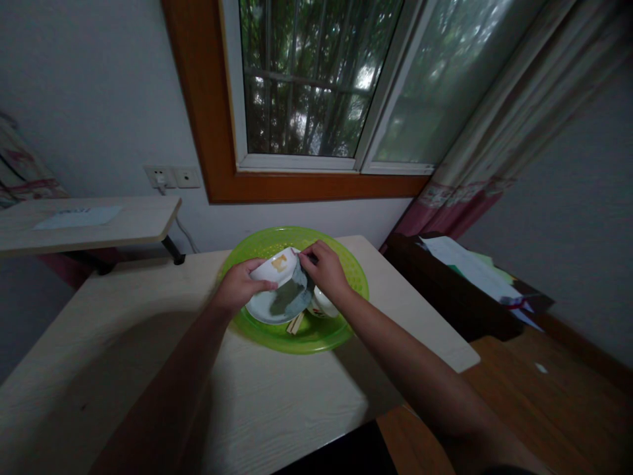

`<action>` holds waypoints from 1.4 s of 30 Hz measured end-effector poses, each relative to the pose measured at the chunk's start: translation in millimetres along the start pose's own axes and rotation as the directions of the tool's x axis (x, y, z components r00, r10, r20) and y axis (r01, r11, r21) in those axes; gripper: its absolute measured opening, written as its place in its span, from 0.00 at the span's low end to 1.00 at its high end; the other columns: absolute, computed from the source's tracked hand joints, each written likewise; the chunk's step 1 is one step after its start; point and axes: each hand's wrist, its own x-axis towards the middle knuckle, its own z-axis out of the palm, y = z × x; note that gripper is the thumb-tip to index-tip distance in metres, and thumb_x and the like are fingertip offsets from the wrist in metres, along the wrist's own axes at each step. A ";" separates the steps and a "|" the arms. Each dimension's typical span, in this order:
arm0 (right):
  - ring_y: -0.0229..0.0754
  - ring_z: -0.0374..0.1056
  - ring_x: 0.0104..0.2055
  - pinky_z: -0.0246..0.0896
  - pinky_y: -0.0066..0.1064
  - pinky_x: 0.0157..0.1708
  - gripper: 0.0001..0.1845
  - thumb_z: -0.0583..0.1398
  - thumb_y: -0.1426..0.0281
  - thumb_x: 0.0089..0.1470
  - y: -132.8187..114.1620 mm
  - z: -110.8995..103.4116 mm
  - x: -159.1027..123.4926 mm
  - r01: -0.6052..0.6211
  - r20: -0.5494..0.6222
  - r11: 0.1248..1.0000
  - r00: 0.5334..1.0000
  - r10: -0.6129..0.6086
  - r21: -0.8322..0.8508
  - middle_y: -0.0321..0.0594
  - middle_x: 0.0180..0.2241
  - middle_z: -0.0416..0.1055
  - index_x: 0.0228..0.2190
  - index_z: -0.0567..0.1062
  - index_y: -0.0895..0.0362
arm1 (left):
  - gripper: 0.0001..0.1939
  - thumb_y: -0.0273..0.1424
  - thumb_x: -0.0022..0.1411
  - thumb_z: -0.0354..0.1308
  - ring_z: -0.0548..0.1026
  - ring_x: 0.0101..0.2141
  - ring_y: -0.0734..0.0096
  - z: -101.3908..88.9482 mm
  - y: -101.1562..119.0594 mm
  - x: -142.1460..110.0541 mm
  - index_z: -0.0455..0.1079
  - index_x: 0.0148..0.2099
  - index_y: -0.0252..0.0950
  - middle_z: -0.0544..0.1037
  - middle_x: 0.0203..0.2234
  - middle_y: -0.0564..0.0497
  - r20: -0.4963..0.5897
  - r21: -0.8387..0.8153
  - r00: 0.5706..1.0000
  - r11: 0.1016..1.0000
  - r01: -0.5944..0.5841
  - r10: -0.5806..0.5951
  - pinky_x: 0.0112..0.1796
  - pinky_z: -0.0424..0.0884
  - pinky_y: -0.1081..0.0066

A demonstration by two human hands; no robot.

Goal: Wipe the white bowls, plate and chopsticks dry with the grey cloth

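Note:
My left hand [241, 286] grips a small white bowl [275, 267] with a yellow mark on its side, tilted over the basket. At the bowl's right rim, my right hand [324, 267] pinches a thin grey-blue cloth [302, 287], which hangs down from the fingers. Beneath them a white plate [260, 307] lies in a round green plastic basket [277, 343], partly covered by the cloth and its shadow. Wooden chopsticks [295, 324] stick out below the plate. Another white bowl [325, 303] rests in the basket under my right wrist, partly hidden.
The basket stands on a pale wooden table [267, 402]. A raised shelf [133, 221] with a paper sheet [79, 218] is at the left, below a wall socket [161, 177]. Behind is a window [316, 86]. Papers [467, 264] lie on dark furniture at the right.

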 end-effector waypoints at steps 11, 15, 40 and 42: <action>0.44 0.69 0.42 0.66 0.37 0.43 0.05 0.62 0.67 0.63 -15.4 -5.6 -3.7 0.181 -0.046 0.976 0.983 -0.177 0.120 0.41 0.37 0.73 0.40 0.77 0.54 | 0.31 0.25 0.38 0.76 0.80 0.33 0.63 0.8 -0.1 1.4 0.77 0.48 0.30 0.83 0.38 0.43 0.058 -0.472 0.998 0.881 0.030 -0.003 0.38 0.76 0.66; 0.44 0.69 0.47 0.67 0.39 0.47 0.07 0.61 0.69 0.64 -25.4 -4.8 -8.2 0.376 0.003 0.915 0.925 -0.380 0.144 0.43 0.43 0.73 0.44 0.77 0.52 | 0.29 0.26 0.40 0.75 0.80 0.35 0.64 0.6 0.6 2.3 0.77 0.48 0.29 0.83 0.38 0.42 0.061 -0.503 0.998 0.864 0.007 0.028 0.39 0.75 0.68; 0.46 0.68 0.46 0.66 0.42 0.49 0.10 0.59 0.68 0.64 -29.8 -4.6 -11.3 0.474 0.170 0.874 0.858 -0.485 0.103 0.42 0.43 0.74 0.45 0.79 0.49 | 0.27 0.27 0.43 0.74 0.80 0.35 0.63 -0.6 2.8 1.7 0.77 0.48 0.29 0.83 0.38 0.42 0.057 -0.508 0.998 0.861 0.014 0.017 0.40 0.74 0.66; 0.46 0.67 0.47 0.66 0.42 0.49 0.11 0.58 0.68 0.65 -31.8 -3.7 -12.8 0.510 0.227 0.853 0.823 -0.521 0.107 0.42 0.43 0.74 0.46 0.78 0.49 | 0.27 0.28 0.44 0.74 0.80 0.35 0.64 -0.6 2.4 1.7 0.76 0.48 0.29 0.83 0.38 0.43 0.068 -0.506 0.997 0.862 0.014 0.024 0.40 0.74 0.67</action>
